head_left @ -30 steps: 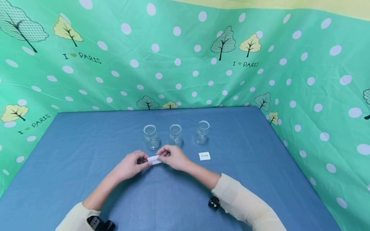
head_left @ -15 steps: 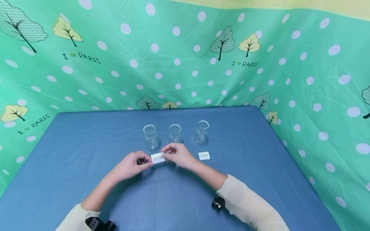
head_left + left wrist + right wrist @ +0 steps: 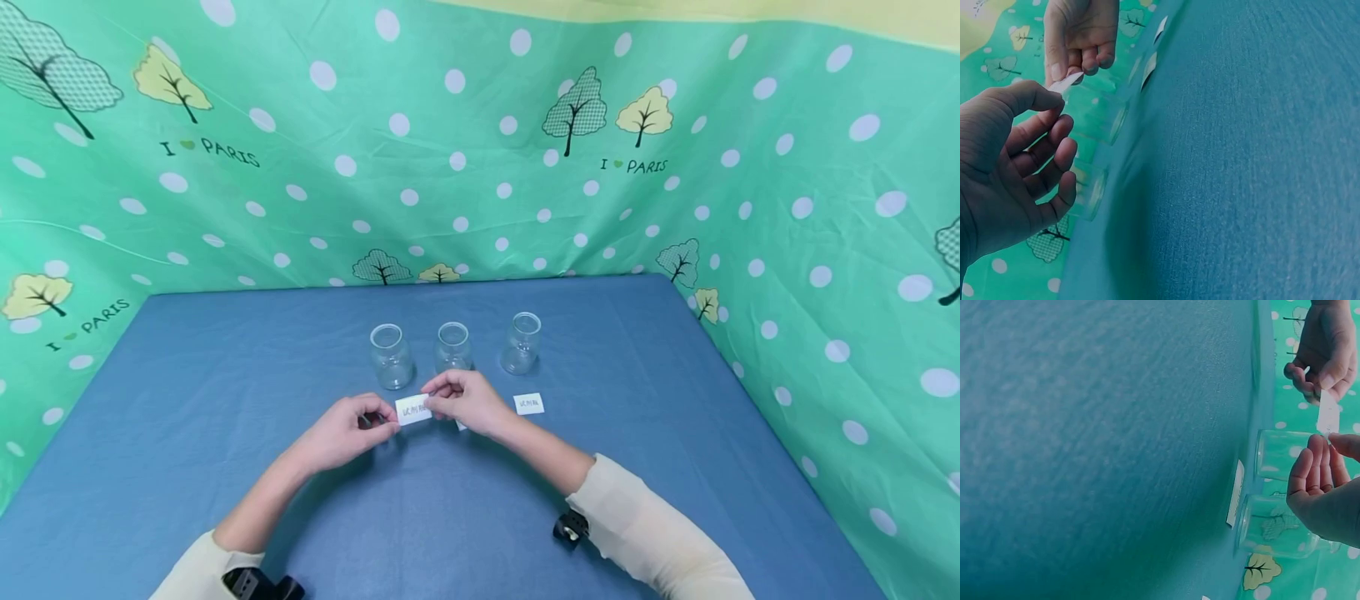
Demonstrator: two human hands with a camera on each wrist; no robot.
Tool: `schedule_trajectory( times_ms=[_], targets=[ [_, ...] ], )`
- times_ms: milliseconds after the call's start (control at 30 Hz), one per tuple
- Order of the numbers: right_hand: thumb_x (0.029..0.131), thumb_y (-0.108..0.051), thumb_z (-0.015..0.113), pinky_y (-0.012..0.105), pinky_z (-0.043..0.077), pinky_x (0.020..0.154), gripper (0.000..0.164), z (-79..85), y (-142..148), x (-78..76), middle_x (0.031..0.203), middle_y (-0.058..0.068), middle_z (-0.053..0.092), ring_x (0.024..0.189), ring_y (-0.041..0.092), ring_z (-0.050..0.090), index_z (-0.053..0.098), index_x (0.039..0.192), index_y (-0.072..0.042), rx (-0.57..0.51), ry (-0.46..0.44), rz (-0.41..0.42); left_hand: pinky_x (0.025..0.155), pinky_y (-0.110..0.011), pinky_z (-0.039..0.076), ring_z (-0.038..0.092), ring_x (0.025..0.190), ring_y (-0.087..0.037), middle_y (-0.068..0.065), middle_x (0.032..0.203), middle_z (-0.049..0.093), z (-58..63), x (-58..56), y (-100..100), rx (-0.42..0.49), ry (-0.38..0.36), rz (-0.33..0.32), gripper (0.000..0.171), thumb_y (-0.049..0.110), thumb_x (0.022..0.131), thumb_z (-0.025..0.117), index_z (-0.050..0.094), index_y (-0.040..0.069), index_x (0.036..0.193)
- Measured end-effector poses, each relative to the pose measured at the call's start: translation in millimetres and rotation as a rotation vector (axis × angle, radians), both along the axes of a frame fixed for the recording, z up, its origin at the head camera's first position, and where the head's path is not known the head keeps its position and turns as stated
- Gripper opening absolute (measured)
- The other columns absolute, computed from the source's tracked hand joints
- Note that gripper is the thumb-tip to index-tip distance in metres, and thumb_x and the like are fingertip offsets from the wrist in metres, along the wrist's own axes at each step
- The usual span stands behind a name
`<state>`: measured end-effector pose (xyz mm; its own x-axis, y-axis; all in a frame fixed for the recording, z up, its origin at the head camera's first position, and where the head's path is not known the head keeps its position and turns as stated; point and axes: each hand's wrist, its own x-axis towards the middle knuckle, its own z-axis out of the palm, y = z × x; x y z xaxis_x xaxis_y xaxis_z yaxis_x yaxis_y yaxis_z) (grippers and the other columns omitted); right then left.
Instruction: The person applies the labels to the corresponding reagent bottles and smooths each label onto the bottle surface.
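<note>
In the head view a small white paper label (image 3: pixel 412 409) with dark handwritten-looking characters is stretched between both hands. The left hand (image 3: pixel 348 432) pinches its left end between thumb and forefinger, with the other fingers loosely curled. At the opposite end the right hand (image 3: pixel 468 404) pinches it the same way, covering part of the writing. Seen from the left wrist, the label (image 3: pixel 1067 82) is held above the tabletop. Just beyond the hands stand three clear glass jars: a left jar (image 3: pixel 392 358), a middle jar (image 3: pixel 453 346) partly hidden by the right hand, and a right jar (image 3: pixel 522 343).
A second white label (image 3: pixel 528 404) lies on the blue cloth in front of the right jar. Another white label (image 3: pixel 461 426) is mostly hidden beneath the right hand; the left wrist view shows it on the table (image 3: pixel 1116 237). Green patterned fabric (image 3: pixel 480 167) hangs behind.
The label has shifted slightly right and up between the hands, and more of it shows. The right hand has moved a little right, and a corner of the label below it now shows.
</note>
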<state>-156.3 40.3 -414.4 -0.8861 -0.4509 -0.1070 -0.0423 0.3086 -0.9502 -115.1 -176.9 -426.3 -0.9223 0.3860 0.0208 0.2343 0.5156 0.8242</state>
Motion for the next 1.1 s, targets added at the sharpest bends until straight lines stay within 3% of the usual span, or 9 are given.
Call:
schedule_trajectory(
  times_ms=[167, 433, 567, 833, 933, 1100],
  targets=[
    [0.084, -0.009, 0.066, 0.02, 0.048, 0.058, 0.018, -0.1, 5, 1.8, 0.082, 0.014, 0.067, 0.065, 0.013, 0.061, 0.068, 0.1, -0.002, -0.015, 0.057, -0.013, 0.06, -0.022, 0.044, 0.051, 0.068, -0.005, 0.001, 0.079, 0.059, 0.7, -1.0, 1, -0.006, 0.003, 0.031, 0.004, 0.015, 0.086, 0.065, 0.065, 0.012, 0.083],
    [0.086, -0.014, 0.066, 0.018, 0.047, 0.063, 0.015, 3.3, 14, 4.9, 0.085, 0.006, 0.067, 0.07, 0.008, 0.055, 0.069, 0.099, -0.007, 0.057, 0.213, -0.035, 0.06, -0.022, 0.043, 0.05, 0.069, -0.006, 0.0, 0.079, 0.059, 6.1, 0.4, 1, 0.001, -0.009, 0.06, 0.006, 0.016, 0.085, 0.065, 0.065, 0.011, 0.085],
    [0.086, -0.014, 0.066, 0.018, 0.046, 0.062, 0.012, 4.3, 16, 8.0, 0.084, 0.002, 0.065, 0.068, 0.007, 0.052, 0.069, 0.096, -0.007, 0.081, 0.356, -0.04, 0.06, -0.022, 0.042, 0.049, 0.07, -0.007, 0.0, 0.08, 0.059, 7.6, 0.6, 2, 0.006, -0.014, 0.073, 0.007, 0.017, 0.085, 0.066, 0.065, 0.011, 0.086],
    [0.084, -0.01, 0.067, 0.022, 0.049, 0.058, 0.007, 3.5, 18, 16.6, 0.08, -0.001, 0.063, 0.062, 0.006, 0.053, 0.069, 0.09, -0.011, 0.131, 0.743, 0.01, 0.06, -0.023, 0.043, 0.05, 0.068, -0.007, 0.001, 0.078, 0.058, 5.8, -0.5, 6, -0.005, 0.008, 0.088, 0.004, 0.015, 0.086, 0.064, 0.063, 0.012, 0.084],
    [0.084, -0.012, 0.067, 0.019, 0.048, 0.057, 0.007, 4.9, 17, 19.0, 0.08, -0.002, 0.063, 0.062, 0.007, 0.054, 0.068, 0.09, -0.012, 0.173, 0.835, 0.032, 0.06, -0.023, 0.043, 0.05, 0.068, -0.006, 0.001, 0.078, 0.058, 6.0, -0.7, 7, 0.0, 0.022, 0.089, 0.004, 0.015, 0.086, 0.064, 0.063, 0.012, 0.084],
    [0.083, -0.013, 0.067, 0.008, 0.04, 0.058, 0.007, 5.4, 15, 20.7, 0.077, -0.003, 0.062, 0.061, 0.006, 0.052, 0.069, 0.09, -0.013, 0.219, 0.912, 0.051, 0.061, -0.022, 0.043, 0.05, 0.069, -0.005, 0.001, 0.079, 0.058, 9.6, 0.6, 12, 0.023, 0.038, 0.079, 0.005, 0.015, 0.086, 0.065, 0.064, 0.011, 0.086]
  ],
)
